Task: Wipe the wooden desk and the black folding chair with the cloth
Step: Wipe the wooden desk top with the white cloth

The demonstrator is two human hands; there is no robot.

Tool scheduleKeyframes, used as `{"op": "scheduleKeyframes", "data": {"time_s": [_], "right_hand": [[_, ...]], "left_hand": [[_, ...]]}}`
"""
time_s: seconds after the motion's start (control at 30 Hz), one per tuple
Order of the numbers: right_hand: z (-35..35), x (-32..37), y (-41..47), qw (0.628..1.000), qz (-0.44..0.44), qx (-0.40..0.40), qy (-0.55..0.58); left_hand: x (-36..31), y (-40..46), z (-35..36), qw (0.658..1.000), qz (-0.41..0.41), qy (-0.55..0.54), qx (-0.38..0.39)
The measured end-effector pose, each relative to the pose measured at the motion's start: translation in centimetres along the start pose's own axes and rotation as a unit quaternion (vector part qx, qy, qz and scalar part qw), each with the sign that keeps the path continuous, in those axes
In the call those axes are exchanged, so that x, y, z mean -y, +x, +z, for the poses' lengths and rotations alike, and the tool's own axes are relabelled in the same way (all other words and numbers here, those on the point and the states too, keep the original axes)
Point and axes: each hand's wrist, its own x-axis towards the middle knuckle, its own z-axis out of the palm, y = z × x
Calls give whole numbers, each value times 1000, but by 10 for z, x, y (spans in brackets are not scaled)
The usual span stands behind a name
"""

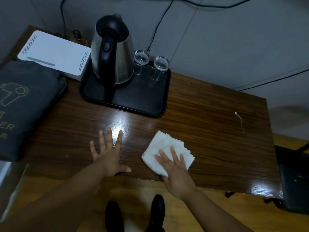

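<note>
A folded white cloth [164, 146] lies on the dark wooden desk [209, 128] near its front edge. My right hand [175, 169] presses flat on the cloth's near half, fingers spread over it. To the left of the cloth, my left hand [108, 153] rests palm down on the bare desk top with its fingers apart and nothing in it. The black folding chair [292, 180] shows only in part, past the desk's right end.
A black tray [142, 101] holds a steel kettle [113, 52] and two upturned glasses [151, 64] at the back. A white box [55, 52] and a dark hairdryer bag [25, 104] fill the left end. A small white scrap [239, 118] lies at the right. Cables hang on the wall.
</note>
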Motion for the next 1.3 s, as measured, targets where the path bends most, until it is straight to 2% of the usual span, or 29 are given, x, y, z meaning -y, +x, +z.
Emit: {"op": "scheduleKeyframes", "data": {"time_s": [0.1, 0.13, 0.27, 0.33, 0.37, 0.4, 0.43, 0.53, 0.57, 0.6, 0.67, 0.8, 0.93, 1.03, 1.17, 1.2, 1.23, 1.3], "right_hand": [[-2, 37, 41, 989, 102, -72, 79], [0, 54, 53, 986, 110, -82, 94], [17, 84, 58, 993, 13, -93, 73], [8, 74, 46, 984, 17, -92, 149], [-4, 69, 40, 969, 45, -89, 225], [-18, 64, 35, 938, 88, -85, 325], [-33, 58, 29, 885, 137, -86, 437], [-68, 31, 3, 658, 224, -89, 713], [-76, 19, -9, 590, 235, -82, 768], [-82, 6, -21, 538, 240, -82, 804], [-94, -23, -45, 481, 241, -94, 838], [-113, -86, -85, 439, 258, -124, 852], [-129, -143, -110, 428, 289, -134, 846], [-146, -193, -119, 460, 308, -129, 823], [-186, -271, -124, 520, 326, -158, 774], [-196, -292, -125, 547, 322, -182, 751], [-205, -312, -125, 593, 311, -204, 714], [-211, -347, -125, 724, 290, -230, 581]], "left_hand": [[0, -1, -1, 1000, -1, 0, 0], [-1, 1, -1, 1000, -1, -1, -2], [2, 5, 3, 1000, 2, 4, -20], [3, 6, 4, 1000, 2, 6, -25], [3, 6, 5, 1000, 2, 5, -27], [2, 5, 5, 1000, 2, 5, -28], [2, 4, 4, 1000, 2, 4, -28], [-1, 0, 1, 1000, -9, 2, -22], [-3, -3, 0, 1000, -15, 5, -19], [-6, -5, -2, 1000, -22, 10, -19], [-12, -9, -8, 999, -34, 9, -24], [-41, -12, -9, 994, -54, -37, -87], [-118, 2, 12, 987, 28, -8, -161], [-203, 20, 29, 982, 81, 11, -170], [-318, 52, 44, 987, 85, 10, -139], [-342, 61, 46, 988, 82, 6, -130], [-363, 69, 47, 989, 78, 5, -122], [-393, 84, 51, 992, 62, 8, -112]]}}
